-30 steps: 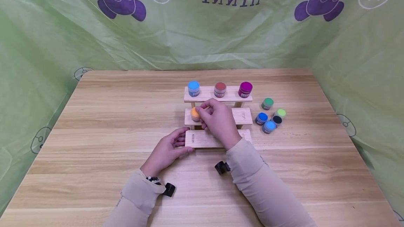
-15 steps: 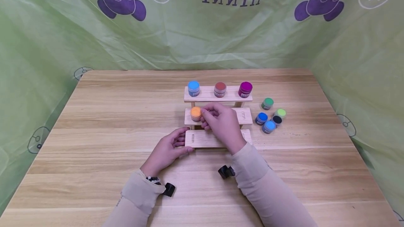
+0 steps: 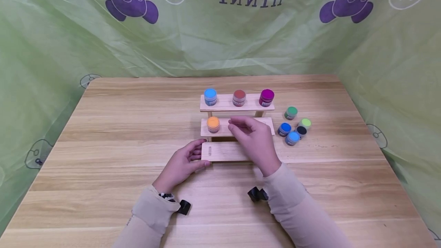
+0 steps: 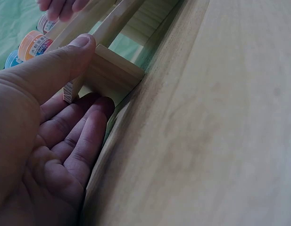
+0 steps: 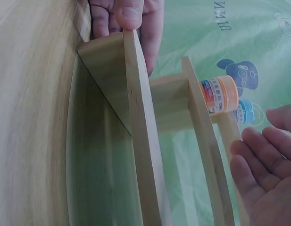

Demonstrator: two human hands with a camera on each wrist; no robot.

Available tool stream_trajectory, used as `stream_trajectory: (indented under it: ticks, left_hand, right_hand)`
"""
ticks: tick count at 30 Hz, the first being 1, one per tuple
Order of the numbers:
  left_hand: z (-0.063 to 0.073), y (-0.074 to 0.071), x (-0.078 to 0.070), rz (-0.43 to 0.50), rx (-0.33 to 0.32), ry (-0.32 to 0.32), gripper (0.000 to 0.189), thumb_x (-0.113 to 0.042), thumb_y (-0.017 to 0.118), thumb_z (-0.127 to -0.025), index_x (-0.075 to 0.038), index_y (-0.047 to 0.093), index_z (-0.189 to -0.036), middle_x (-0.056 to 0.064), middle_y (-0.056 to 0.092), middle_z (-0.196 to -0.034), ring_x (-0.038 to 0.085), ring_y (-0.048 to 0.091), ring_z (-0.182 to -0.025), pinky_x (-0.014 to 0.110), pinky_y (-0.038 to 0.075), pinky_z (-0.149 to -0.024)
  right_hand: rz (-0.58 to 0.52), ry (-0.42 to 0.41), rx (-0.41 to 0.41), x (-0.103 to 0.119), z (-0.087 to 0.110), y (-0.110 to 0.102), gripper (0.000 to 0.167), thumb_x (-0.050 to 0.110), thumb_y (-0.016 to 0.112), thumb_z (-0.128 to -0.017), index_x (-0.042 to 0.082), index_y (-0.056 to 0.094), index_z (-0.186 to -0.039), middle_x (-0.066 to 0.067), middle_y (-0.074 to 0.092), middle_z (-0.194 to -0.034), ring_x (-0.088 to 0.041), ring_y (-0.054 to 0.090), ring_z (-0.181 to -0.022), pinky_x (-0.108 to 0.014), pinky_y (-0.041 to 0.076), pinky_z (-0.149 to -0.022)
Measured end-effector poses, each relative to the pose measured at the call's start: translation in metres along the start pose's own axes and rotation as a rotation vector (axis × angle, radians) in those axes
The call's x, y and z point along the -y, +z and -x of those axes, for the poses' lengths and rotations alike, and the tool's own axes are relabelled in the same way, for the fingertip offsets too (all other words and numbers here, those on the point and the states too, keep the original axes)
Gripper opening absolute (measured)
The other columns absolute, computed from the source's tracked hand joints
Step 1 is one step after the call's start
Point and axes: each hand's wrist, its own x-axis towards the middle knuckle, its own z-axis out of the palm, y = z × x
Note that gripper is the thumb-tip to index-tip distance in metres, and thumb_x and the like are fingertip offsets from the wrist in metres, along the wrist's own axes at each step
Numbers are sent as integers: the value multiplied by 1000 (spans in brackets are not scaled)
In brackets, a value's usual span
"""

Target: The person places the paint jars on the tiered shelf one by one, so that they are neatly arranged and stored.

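A three-tier wooden display stand (image 3: 222, 151) stands on the table. My left hand (image 3: 180, 165) grips the left end of its lowest shelf, thumb at the front edge and fingers behind, as the left wrist view shows up close. An orange-lidded paint jar (image 3: 213, 124) sits upright at the left of the middle shelf. To the right of that jar, my right hand (image 3: 255, 141) hovers over the stand with loosely bent fingers and holds nothing; in the right wrist view a gap shows between it and the orange jar (image 5: 221, 95).
Along the top shelf stand a light blue jar (image 3: 210, 97), a reddish-brown jar (image 3: 239, 98) and a purple jar (image 3: 267, 98). Several more jars cluster on the table right of the stand, among them a green jar (image 3: 291, 113) and a black-lidded jar (image 3: 301, 131).
My right hand has let go of the orange jar and drawn away to the right, its fingers loosening. The jar stays on the middle shelf. My left hand keeps its place.
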Motion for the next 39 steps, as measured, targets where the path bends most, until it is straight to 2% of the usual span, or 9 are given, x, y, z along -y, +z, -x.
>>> stream_trajectory:
  ticks: [8, 17, 26, 34, 39]
  left_hand:
    - [0, -1, 2, -9, 1, 15, 71, -9, 82, -84, 0, 48, -145, 20, 62, -124, 29, 65, -110, 31, 55, -96]
    - [0, 0, 1, -3, 7, 24, 71, -8, 82, -84, 1, 47, -145, 21, 62, -124, 30, 66, -110, 30, 56, -95]
    - [0, 0, -1, -11, -3, 15, 72, -7, 83, -83, -1, 48, -145, 18, 63, -123, 28, 66, -109, 28, 56, -94]
    - [0, 0, 1, 1, 10, 30, 72, -8, 82, -83, 2, 47, -145, 21, 62, -124, 30, 65, -110, 29, 56, -95]
    - [1, 0, 0, 1, 6, 24, 72, -7, 83, -83, 1, 48, -145, 19, 62, -124, 29, 66, -109, 28, 56, -94]
  right_hand:
    - [-16, -12, -22, -7, 4, -14, 23, 16, 79, -89, 8, 75, -110, -3, 75, -106, -15, 70, -100, -30, 58, -90]
    - [-2, 2, -59, -15, 3, -30, 24, 20, 80, -88, 10, 75, -109, 0, 75, -106, -14, 68, -102, -33, 56, -94]
    - [-53, 5, -65, -28, 1, -50, 23, 15, 78, -90, 5, 73, -110, -7, 73, -109, -16, 66, -102, -34, 55, -96]
    - [-1, -9, -87, -34, 4, -62, 23, 17, 78, -90, 6, 74, -111, -6, 74, -108, -16, 68, -101, -27, 55, -90]
    - [13, -36, -95, -41, 4, -67, 24, 15, 78, -90, 5, 74, -111, -6, 75, -109, -8, 67, -99, -22, 56, -88]
